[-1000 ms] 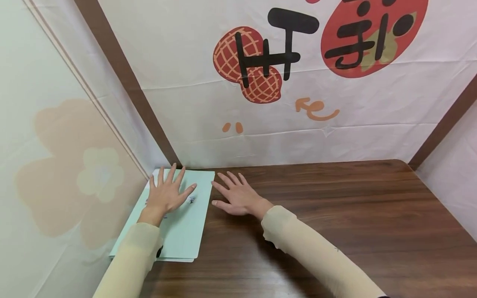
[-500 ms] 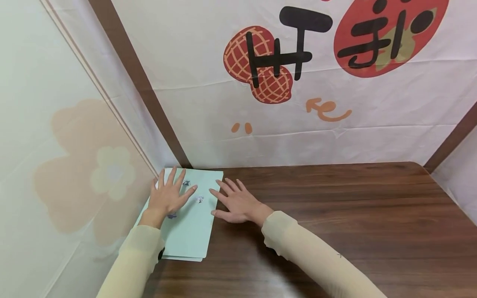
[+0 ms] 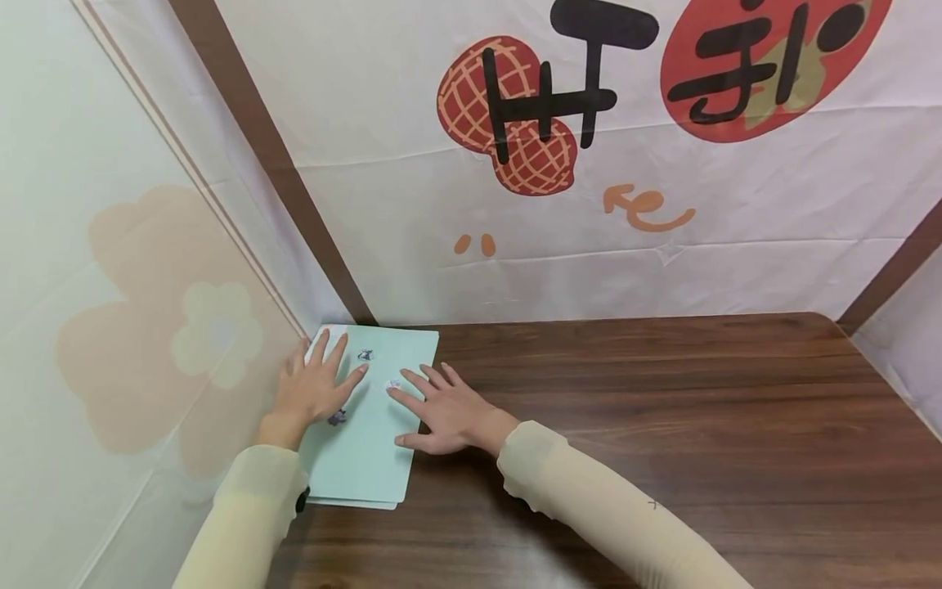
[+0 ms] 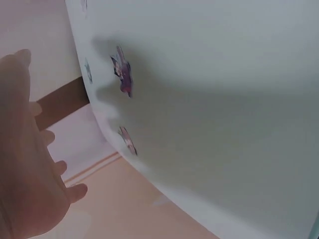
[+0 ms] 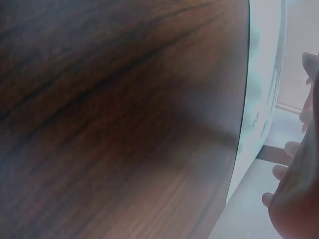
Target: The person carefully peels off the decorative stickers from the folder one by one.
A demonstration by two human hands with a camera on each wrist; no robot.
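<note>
A pale mint-green sheet or folder [image 3: 361,470] lies at the table's far left corner, with another layer showing under its near edge. Small dark and purple pictures [image 3: 337,418] dot its top, also seen as figure-shaped pictures [image 4: 123,72] in the left wrist view. My left hand [image 3: 305,393] spreads over the folder's left side with fingers extended. My right hand [image 3: 450,415] reaches over its right edge, fingers also straight and apart. Shadows fall beneath both; whether either touches the surface I cannot tell. Neither hand grips anything.
The dark brown wooden table [image 3: 662,409] extends to the right. A white printed cloth wall [image 3: 383,237] stands along the back edge, and another cloth wall [image 3: 132,507] with a pale flower borders the left.
My right hand has moved left from beside the folder to over its right edge. My left hand has shifted slightly left across it, uncovering more of the pictures. The head view has shifted somewhat.
</note>
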